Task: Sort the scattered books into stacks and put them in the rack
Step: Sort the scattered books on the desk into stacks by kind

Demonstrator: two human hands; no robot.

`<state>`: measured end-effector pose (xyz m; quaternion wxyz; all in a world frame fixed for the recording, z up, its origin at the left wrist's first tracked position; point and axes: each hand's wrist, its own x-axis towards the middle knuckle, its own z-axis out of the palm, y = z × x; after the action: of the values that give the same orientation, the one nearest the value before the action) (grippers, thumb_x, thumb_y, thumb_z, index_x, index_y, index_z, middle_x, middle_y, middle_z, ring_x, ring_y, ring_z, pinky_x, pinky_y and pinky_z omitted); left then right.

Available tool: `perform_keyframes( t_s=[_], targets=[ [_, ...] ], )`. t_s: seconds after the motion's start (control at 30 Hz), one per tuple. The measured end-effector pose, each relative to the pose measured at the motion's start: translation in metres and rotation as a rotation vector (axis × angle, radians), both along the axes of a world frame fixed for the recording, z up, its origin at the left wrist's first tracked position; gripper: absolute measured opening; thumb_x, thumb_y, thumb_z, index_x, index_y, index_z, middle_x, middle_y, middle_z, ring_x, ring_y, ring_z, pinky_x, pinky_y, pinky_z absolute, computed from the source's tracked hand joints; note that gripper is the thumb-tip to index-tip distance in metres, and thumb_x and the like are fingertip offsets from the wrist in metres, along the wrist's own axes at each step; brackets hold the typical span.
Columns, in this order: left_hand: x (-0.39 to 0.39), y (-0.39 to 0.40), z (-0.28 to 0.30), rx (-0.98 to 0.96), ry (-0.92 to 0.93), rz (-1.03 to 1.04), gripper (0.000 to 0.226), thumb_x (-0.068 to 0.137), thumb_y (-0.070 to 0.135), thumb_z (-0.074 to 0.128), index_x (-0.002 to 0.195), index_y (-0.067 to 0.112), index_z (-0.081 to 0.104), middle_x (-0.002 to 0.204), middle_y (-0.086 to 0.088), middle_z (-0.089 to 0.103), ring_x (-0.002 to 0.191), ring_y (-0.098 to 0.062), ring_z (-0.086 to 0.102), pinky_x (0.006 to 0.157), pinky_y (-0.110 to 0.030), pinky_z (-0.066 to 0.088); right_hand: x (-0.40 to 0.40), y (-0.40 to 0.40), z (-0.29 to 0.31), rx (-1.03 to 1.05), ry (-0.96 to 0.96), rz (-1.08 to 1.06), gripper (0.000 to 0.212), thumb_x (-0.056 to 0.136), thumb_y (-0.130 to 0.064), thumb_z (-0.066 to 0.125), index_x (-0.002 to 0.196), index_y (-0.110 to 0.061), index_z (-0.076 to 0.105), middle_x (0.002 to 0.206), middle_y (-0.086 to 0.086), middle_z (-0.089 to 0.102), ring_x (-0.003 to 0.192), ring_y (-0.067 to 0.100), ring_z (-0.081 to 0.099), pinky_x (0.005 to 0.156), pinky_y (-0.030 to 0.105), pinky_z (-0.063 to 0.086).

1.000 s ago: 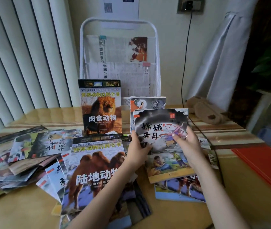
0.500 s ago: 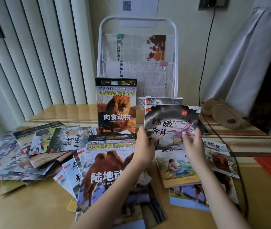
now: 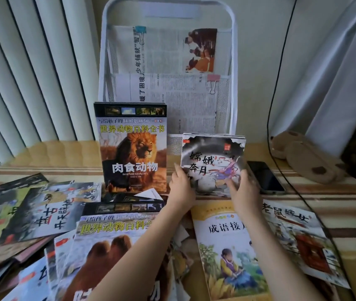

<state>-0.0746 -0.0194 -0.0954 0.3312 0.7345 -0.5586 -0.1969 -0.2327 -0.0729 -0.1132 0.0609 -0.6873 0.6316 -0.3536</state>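
Observation:
A grey ink-style picture book (image 3: 212, 158) stands upright against the foot of the white wire rack (image 3: 233, 68), in front of a thin stack of like books. My left hand (image 3: 181, 187) grips its lower left edge and my right hand (image 3: 243, 189) grips its lower right corner. A lion-cover book (image 3: 132, 148) stands upright to the left, leaning on the rack. Flat on the table lie a camel-cover book (image 3: 112, 242), a yellow idiom book (image 3: 229, 248), a book with a red sedan picture (image 3: 298, 240) and a heap of picture books (image 3: 31, 211) at the left.
Clipped newspapers (image 3: 172, 61) fill the rack's upper pockets. A black phone (image 3: 264, 177) lies just right of the held book, with a black cable (image 3: 281, 88) running down the wall past it. Brown cork pieces (image 3: 305, 157) sit far right. Vertical blinds (image 3: 20, 72) hang behind the table's left.
Both hands carried the grey picture book forward and down until it stands against the rack's base. The camera moved closer, and the phone has come into view.

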Motion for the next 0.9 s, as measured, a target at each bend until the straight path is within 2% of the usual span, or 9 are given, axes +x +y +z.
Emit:
perform_keyframes(
  t_s=[0.13,0.2,0.33,0.47,0.6,0.67,0.77,0.83,0.9],
  targets=[
    [-0.002,-0.001,0.002,-0.032,0.041,0.011,0.082,0.084,-0.014,0.041,0.147,-0.006,-0.01,0.155,-0.023,0.008,0.143,-0.037,0.012,0.116,-0.035,0.016,0.001,0.0,-0.002,-0.045,-0.064,-0.012,0.033,0.088,-0.032,0.061,0.102,-0.006,0.045,0.1,0.011,0.057,0.08,0.018,0.048,0.061,0.028,0.039],
    [-0.004,0.002,0.004,-0.089,0.024,0.035,0.083,0.083,-0.016,0.04,0.148,-0.003,-0.011,0.154,-0.021,0.012,0.142,-0.035,0.014,0.116,-0.034,0.016,-0.002,0.005,0.003,-0.069,-0.138,-0.032,0.036,0.087,-0.033,0.063,0.104,-0.008,0.044,0.104,0.012,0.056,0.085,0.021,0.051,0.063,0.03,0.042],
    [-0.012,0.018,0.017,-0.295,-0.032,-0.01,0.086,0.084,-0.017,0.039,0.149,0.008,-0.012,0.156,-0.016,0.01,0.141,-0.031,0.023,0.111,-0.027,0.026,-0.03,0.023,0.01,-0.046,-0.071,-0.143,0.03,0.091,-0.031,0.056,0.108,-0.01,0.044,0.109,0.016,0.057,0.094,0.032,0.055,0.067,0.035,0.044],
    [-0.023,0.044,0.03,-0.431,-0.238,-0.049,0.084,0.085,-0.011,0.039,0.152,0.017,-0.004,0.16,-0.007,-0.008,0.147,-0.024,-0.006,0.109,-0.026,0.027,-0.074,0.043,0.008,0.215,0.019,-0.217,0.031,0.094,-0.031,0.049,0.12,-0.015,0.042,0.123,0.015,0.054,0.108,0.035,0.054,0.085,0.044,0.046],
    [-0.035,0.073,0.031,-0.243,-0.396,-0.122,0.067,0.096,0.009,0.039,0.152,0.014,0.002,0.159,-0.012,-0.008,0.145,-0.03,-0.016,0.117,-0.038,-0.004,-0.096,0.069,0.004,0.321,0.052,-0.178,0.044,0.094,-0.041,0.045,0.133,-0.022,0.038,0.129,0.012,0.055,0.116,0.034,0.051,0.093,0.05,0.044],
    [-0.037,0.081,0.023,-0.153,-0.461,-0.197,0.057,0.099,0.018,0.038,0.151,0.015,0.016,0.159,-0.014,0.0,0.146,-0.033,-0.007,0.118,-0.042,0.0,-0.103,0.081,0.005,0.346,0.066,-0.193,0.049,0.094,-0.046,0.043,0.135,-0.022,0.036,0.13,0.013,0.053,0.116,0.035,0.051,0.092,0.049,0.046],
    [-0.041,0.091,0.007,0.104,-0.339,-0.28,0.056,0.099,0.034,0.039,0.148,0.013,0.025,0.156,-0.021,0.012,0.144,-0.038,0.013,0.117,-0.047,0.02,-0.111,0.097,0.004,0.418,0.046,-0.241,0.055,0.093,-0.046,0.045,0.137,-0.016,0.03,0.128,0.017,0.052,0.114,0.036,0.051,0.086,0.043,0.047],
    [-0.049,0.098,-0.004,0.314,-0.314,-0.359,0.072,0.095,0.049,0.04,0.149,0.008,0.018,0.156,-0.023,0.005,0.143,-0.041,0.012,0.116,-0.048,0.02,-0.114,0.107,0.006,0.47,0.03,-0.24,0.059,0.092,-0.043,0.053,0.135,-0.01,0.029,0.125,0.017,0.054,0.112,0.035,0.052,0.079,0.039,0.046],
    [-0.056,0.104,-0.007,0.345,-0.177,-0.334,0.094,0.086,0.052,0.056,0.151,0.008,0.005,0.157,-0.022,0.004,0.143,-0.041,0.009,0.116,-0.049,0.02,-0.115,0.112,0.006,0.46,-0.061,-0.209,0.067,0.085,-0.039,0.065,0.134,-0.01,0.03,0.127,0.015,0.053,0.113,0.034,0.052,0.076,0.034,0.045]
  ],
)
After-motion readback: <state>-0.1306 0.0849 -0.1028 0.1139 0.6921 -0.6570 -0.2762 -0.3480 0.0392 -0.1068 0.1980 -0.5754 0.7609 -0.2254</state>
